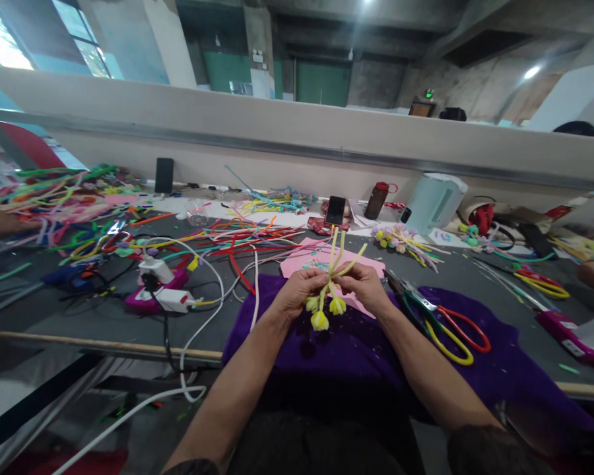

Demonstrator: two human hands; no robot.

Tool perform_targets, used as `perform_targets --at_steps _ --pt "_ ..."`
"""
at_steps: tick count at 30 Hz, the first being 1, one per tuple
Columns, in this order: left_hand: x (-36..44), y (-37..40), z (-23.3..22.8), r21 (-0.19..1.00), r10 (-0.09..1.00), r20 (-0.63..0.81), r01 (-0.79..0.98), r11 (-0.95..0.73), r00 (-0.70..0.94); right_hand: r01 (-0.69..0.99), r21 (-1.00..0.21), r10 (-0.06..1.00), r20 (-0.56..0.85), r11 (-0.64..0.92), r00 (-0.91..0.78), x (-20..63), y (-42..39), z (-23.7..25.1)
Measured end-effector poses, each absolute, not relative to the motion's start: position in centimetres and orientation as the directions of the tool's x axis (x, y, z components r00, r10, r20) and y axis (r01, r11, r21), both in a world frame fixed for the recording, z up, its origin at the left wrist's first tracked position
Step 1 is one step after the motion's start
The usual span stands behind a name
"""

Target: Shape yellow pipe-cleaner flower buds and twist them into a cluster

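The scene is lit evenly by ceiling lamps [531,71] and a glaring window [2,46]; edges are stretched by wide-angle distortion, corners slightly blurred.

Pipe-cleaner flowers [327,300]: yellow stems, yellow heads. Cloth [356,343] under them: deep purple. Paper sheet [301,260]: pink. Scissors [455,330]: one red handle, one yellow. Counter [79,310]: dark grey. Power strip [153,297]: magenta base, white plugs, white cable. Bottle [377,200]: brown, red cap. Kettle [433,201]: pale mint. Loose pipe cleaners [247,241]: red, orange, green, pink, blue.
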State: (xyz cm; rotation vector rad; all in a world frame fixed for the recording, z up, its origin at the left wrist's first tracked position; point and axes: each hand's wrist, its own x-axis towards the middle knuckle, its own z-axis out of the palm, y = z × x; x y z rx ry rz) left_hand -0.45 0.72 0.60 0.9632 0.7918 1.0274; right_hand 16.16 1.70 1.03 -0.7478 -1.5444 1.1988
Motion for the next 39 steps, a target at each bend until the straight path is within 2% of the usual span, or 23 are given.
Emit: perform_targets --at_steps 7,11,15,18,21,23,26,33,39 --pt "-0.3 0.5 0.8 0.905 0.932 -0.099 -0.357 0.230 0.348 -0.104 -0.928 0.868 0.372 0.358 -0.330 16.1 1.8 0.4" --pt "-0.2 0.2 1.0 0.899 0.936 -0.117 -0.365 0.241 0.332 0.043 -0.843 0.814 0.504 0.537 -0.289 16.1 1.8 0.1" --pt "-0.2 0.2 1.0 0.912 0.935 -0.132 -0.329 0.245 0.330 0.304 -0.606 0.678 0.669 0.735 -0.305 16.4 1.6 0.5" --pt "-0.4 0.3 0.8 0.934 0.926 -0.131 -0.270 0.235 0.354 0.488 -0.325 0.534 0.753 0.810 -0.385 16.7 1.4 1.4" --pt "-0.6 0.4 0.7 0.956 0.929 -0.107 -0.220 0.194 0.353 0.559 -0.092 0.420 0.761 0.824 -0.495 17.0 1.2 2.2" --pt "-0.7 0.4 0.7 0.968 0.935 -0.085 -0.193 0.159 0.345 0.571 -0.032 0.398 0.750 0.820 -0.529 17.1 1.1 2.5" --pt "-0.6 0.2 0.9 0.980 0.940 -0.047 -0.168 0.110 0.337 0.575 -0.067 0.427 0.740 0.815 -0.519 17.1 1.0 2.6" --pt "-0.1 -0.2 1.2 0.990 0.959 0.082 -0.130 -0.048 0.271 0.472 -0.419 0.602 0.716 0.776 -0.353 16.6 0.8 2.2" --pt "0.6 0.0 0.5 0.984 0.959 0.174 -0.064 -0.164 0.223 0.440 -0.571 0.707 0.656 0.693 -0.263 16.1 0.7 2.2"
